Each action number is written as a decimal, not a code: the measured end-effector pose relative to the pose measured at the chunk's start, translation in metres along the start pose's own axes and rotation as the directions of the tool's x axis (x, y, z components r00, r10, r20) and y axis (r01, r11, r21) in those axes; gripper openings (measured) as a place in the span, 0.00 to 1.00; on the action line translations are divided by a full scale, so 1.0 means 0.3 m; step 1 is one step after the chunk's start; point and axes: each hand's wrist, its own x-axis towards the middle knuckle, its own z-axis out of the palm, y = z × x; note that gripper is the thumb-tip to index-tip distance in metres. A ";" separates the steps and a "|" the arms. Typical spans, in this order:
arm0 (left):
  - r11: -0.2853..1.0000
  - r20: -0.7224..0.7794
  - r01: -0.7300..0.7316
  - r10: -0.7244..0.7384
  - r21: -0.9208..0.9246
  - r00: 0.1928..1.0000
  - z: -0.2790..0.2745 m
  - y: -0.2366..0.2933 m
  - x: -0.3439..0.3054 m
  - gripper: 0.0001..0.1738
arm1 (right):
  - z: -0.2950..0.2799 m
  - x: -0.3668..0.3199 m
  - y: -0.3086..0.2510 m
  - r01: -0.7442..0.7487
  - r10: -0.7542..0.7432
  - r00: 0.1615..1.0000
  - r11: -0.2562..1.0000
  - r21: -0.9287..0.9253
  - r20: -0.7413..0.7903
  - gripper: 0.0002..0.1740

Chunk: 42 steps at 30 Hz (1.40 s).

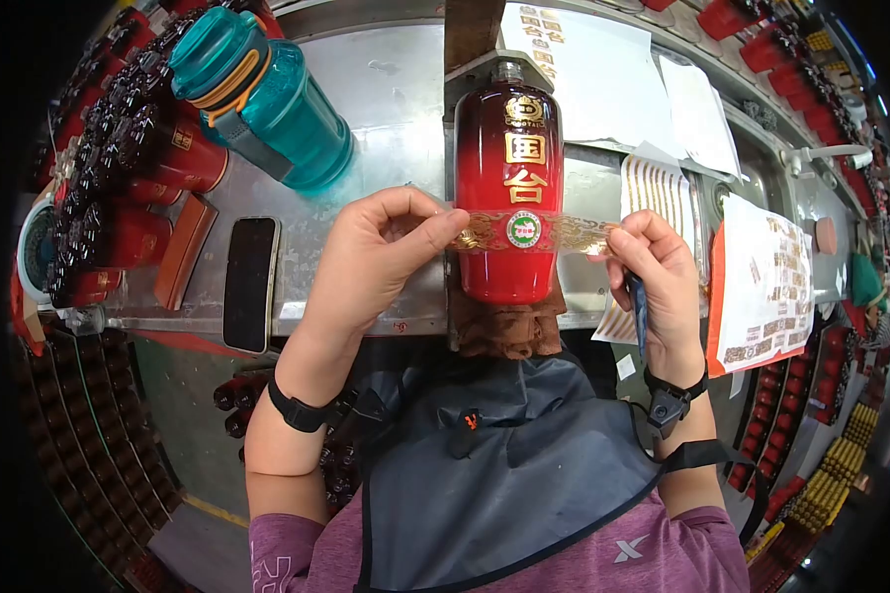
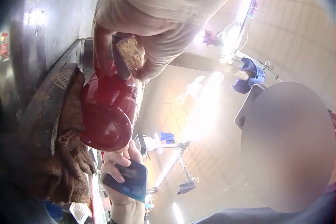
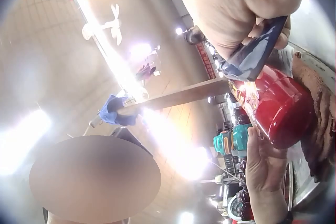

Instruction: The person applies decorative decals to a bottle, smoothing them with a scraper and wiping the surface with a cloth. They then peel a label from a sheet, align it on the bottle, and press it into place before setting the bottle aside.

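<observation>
A red bottle (image 1: 480, 163), dark at the shoulder with gold characters, lies on the bench, its neck pointing away from me. Across its lower body stretches a gold-patterned label strip (image 1: 574, 235) with a round green-and-white emblem at the centre. My left hand (image 1: 381, 252) pinches the strip's left end between thumb and index finger, right at the bottle's side. The strip's other end is pinched by my right hand (image 1: 660, 267), a little out from the bottle. That same hand also holds a flat dark-blue scraper-like piece (image 3: 257, 50) against its palm.
Brown cloth (image 1: 509, 334) lies under the bottle's base. On the left are a phone (image 1: 251, 282), a teal water jug (image 1: 302, 119) and many red bottles (image 1: 133, 237). To the right lie a label sheet (image 1: 653, 198) and papers (image 1: 766, 287).
</observation>
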 end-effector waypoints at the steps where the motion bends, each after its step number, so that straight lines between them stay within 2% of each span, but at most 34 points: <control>1: 1.000 -0.004 0.001 -0.001 -0.003 1.000 0.000 0.000 0.000 0.06 | 0.001 0.001 0.000 0.000 0.000 1.000 1.000 0.010 0.004 0.03; 9: 1.000 -0.010 0.009 -0.009 0.006 1.000 0.001 -0.005 0.002 0.06 | -0.009 0.012 0.009 -0.012 0.012 1.000 1.000 0.006 0.013 0.03; 14: 0.998 -0.013 -0.012 0.011 -0.063 1.000 0.007 -0.015 0.004 0.05 | -0.005 0.016 0.016 -0.008 0.008 1.000 1.000 0.005 0.004 0.03; 23: 0.999 -0.022 -0.011 0.010 -0.039 1.000 0.004 -0.021 0.011 0.05 | -0.018 0.040 0.044 -0.017 0.017 0.999 1.000 -0.021 0.030 0.03; 34: 0.999 -0.009 -0.028 0.028 -0.039 1.000 0.007 -0.024 0.017 0.05 | -0.007 0.065 0.076 -0.025 0.028 0.999 0.993 -0.117 0.030 0.10; 42: 1.000 -0.025 -0.011 0.011 0.003 1.000 0.011 -0.030 0.012 0.05 | -0.008 0.073 0.098 0.008 -0.005 0.999 0.996 -0.088 0.037 0.13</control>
